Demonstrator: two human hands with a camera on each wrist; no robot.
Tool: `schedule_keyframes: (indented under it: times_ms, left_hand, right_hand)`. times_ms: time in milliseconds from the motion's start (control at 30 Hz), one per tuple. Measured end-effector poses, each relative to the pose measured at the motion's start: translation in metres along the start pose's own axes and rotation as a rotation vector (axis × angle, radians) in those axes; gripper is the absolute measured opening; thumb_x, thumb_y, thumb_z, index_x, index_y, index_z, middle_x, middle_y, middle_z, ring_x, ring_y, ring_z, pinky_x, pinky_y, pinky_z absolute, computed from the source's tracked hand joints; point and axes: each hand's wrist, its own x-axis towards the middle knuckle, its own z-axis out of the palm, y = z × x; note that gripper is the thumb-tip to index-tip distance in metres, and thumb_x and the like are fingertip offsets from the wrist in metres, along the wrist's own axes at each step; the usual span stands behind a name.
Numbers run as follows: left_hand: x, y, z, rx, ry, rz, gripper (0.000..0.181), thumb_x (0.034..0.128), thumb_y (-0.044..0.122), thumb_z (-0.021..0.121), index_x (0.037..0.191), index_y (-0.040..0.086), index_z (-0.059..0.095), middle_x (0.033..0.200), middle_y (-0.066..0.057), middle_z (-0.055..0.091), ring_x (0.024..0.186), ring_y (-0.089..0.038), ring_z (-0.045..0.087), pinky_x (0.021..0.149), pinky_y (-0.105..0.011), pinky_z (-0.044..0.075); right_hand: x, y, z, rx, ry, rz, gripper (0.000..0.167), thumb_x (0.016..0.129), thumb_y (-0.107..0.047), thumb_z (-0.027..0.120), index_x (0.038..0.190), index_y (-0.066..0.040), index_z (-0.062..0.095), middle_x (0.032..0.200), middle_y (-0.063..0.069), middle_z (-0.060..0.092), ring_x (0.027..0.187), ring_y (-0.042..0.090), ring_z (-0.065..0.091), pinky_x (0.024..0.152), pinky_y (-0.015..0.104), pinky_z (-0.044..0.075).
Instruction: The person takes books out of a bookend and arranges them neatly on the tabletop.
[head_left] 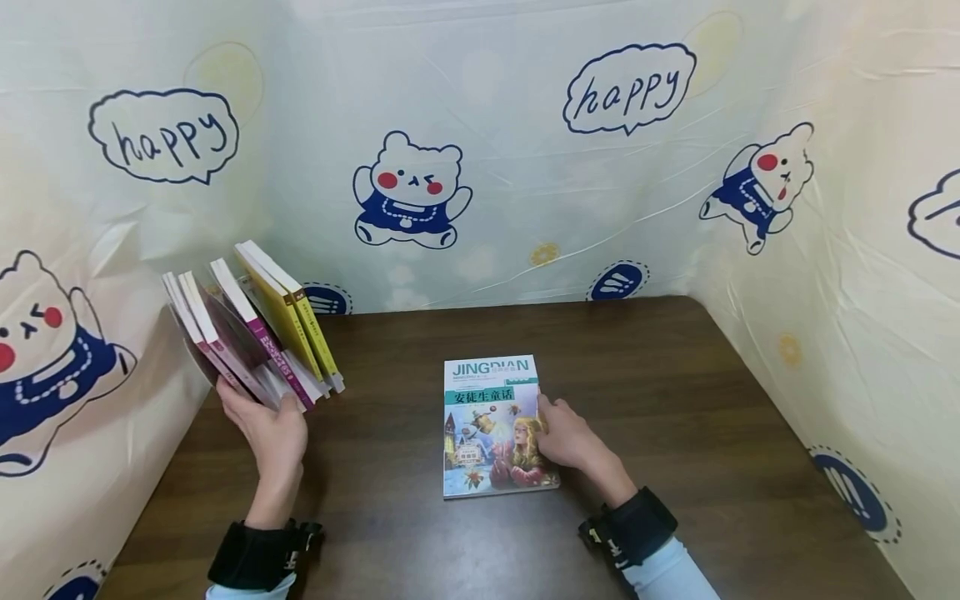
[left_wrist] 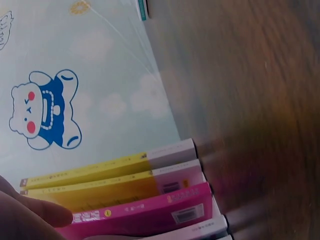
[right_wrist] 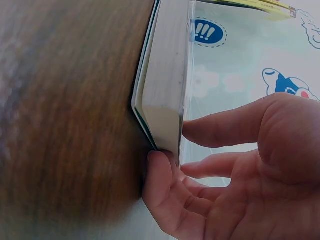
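Illustrated book (head_left: 483, 433), headed JINGDIAN: front cover up, mid-table (head_left: 390, 533); one cover parts slightly from its pages. Well to its left: two yellow-spined books (head_left: 317, 335), magenta-spined book (head_left: 277, 358), pinkish-purple-spined books (head_left: 222, 354), all tilted, partly fanned.

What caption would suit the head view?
At a table, left hand holds yellow and purple books; right hand grips another book.

2 books (head_left: 318, 336) have yellow spines (left_wrist: 85, 170); the table (head_left: 375, 533) shows brown wood grain.
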Motion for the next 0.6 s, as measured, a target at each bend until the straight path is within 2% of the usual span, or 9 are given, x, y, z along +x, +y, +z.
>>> schedule_keyframes:
  times_ms: [233, 600]
  left_hand:
    - [0.011, -0.002, -0.005, -0.010, 0.005, 0.038, 0.082, 0.1021, -0.005, 0.039, 0.169, 0.026, 0.003, 0.174, 0.000, 0.011, 0.153, -0.007, 0.011, 0.119, -0.020, 0.011]
    - [0.023, -0.012, -0.008, 0.094, -0.018, 0.036, 0.078, 0.1082, 0.007, 0.038, 0.170, 0.028, -0.005, 0.176, 0.002, 0.008, 0.153, -0.006, 0.013, 0.121, -0.021, 0.011]
  right_hand:
    - [0.001, 0.000, 0.001, 0.001, 0.002, -0.002, 0.070, 0.100, -0.007, 0.065, 0.160, 0.007, 0.034, 0.148, 0.033, 0.046, 0.109, 0.037, 0.057, 0.089, 0.051, 0.051]
    - [0.000, 0.001, 0.001, 0.012, -0.001, -0.008, 0.070, 0.100, -0.008, 0.066, 0.160, 0.007, 0.035, 0.148, 0.033, 0.047, 0.108, 0.036, 0.058, 0.090, 0.051, 0.053]
